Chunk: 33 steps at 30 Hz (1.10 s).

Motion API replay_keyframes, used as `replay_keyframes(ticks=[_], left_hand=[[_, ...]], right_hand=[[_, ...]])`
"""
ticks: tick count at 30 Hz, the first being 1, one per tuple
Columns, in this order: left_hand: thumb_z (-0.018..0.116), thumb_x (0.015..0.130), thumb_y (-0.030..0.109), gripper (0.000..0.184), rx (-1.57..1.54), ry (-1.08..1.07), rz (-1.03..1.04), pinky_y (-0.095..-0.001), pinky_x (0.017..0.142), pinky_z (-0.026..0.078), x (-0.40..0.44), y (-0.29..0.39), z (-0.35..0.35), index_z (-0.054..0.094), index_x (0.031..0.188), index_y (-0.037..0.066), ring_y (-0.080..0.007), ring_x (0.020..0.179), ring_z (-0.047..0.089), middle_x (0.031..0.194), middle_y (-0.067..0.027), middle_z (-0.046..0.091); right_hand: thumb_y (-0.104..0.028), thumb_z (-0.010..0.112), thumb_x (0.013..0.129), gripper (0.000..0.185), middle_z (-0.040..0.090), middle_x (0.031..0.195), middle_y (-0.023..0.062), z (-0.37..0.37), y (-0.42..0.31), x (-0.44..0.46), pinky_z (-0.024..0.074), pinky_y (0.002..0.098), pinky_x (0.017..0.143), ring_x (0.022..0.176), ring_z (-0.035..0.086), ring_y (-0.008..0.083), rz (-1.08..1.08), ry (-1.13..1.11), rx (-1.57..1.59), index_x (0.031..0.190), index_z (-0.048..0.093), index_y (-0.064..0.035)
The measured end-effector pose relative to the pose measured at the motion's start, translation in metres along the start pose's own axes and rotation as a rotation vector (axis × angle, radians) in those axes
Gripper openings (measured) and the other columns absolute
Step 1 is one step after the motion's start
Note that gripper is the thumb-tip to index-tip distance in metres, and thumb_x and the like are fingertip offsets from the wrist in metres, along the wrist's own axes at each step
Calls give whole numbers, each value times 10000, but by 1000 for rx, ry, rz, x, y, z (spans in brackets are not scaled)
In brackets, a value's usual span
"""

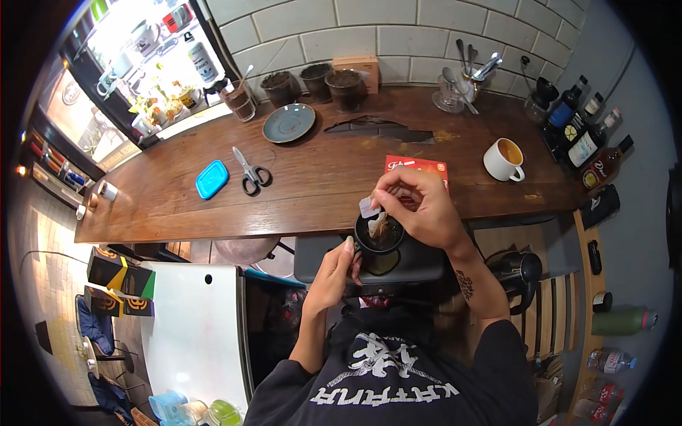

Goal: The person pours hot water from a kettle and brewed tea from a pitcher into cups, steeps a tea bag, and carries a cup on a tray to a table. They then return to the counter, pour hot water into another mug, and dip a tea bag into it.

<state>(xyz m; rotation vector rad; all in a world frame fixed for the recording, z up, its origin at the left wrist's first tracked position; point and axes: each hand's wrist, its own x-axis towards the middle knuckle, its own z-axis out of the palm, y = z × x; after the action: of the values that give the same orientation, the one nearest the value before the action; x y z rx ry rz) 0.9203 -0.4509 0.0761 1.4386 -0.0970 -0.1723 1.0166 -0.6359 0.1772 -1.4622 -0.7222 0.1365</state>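
A black cup (379,241) of dark liquid is held near the front edge of the wooden counter, above a dark grey surface. My left hand (334,271) is closed on the cup at its left side. Above the cup's rim, my right hand (420,206) pinches a teabag by its pale tag (369,208). The teabag (377,226) is at the cup's mouth; whether it touches the liquid is hard to tell. Partly behind my right hand lies a red packet (419,165) on the counter.
On the wooden counter (312,192) are scissors (249,172), a blue lid (212,179), a grey plate (289,123), a white mug (504,160) and glasses. Bottles (586,145) stand at the right end. A dark kettle (516,273) sits lower right.
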Motion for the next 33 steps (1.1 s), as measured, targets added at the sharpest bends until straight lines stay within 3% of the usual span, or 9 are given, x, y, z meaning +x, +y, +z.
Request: replay_keyframes(ticks=[18,22,33], left_hand=[[309,1089,398,429,-16,77,-17,-236,544,493,-4,-9,-85,457,865,64,-65,611,432,730,19,415],[315,1084,422,435,-16,62,-19,-250,559,497,-1,-7,-94,455,858,77,-75,625,448,737,14,427],[355,1080,410,434,-71,92,-17,-239,529,487,10,-9,-96,469,831,72,-56,582,441,695,25,427]], right_hand=[[-37,609,965,64,699,913,76,72,34,48,538,249,811,875,670,103,75,-38,-108,968,626,25],[-37,613,963,62,702,917,79,81,37,54,537,249,807,875,670,102,41,29,-25,969,627,23],[-35,620,959,60,688,886,56,84,42,62,531,234,769,841,657,88,-6,44,-195,974,626,23]])
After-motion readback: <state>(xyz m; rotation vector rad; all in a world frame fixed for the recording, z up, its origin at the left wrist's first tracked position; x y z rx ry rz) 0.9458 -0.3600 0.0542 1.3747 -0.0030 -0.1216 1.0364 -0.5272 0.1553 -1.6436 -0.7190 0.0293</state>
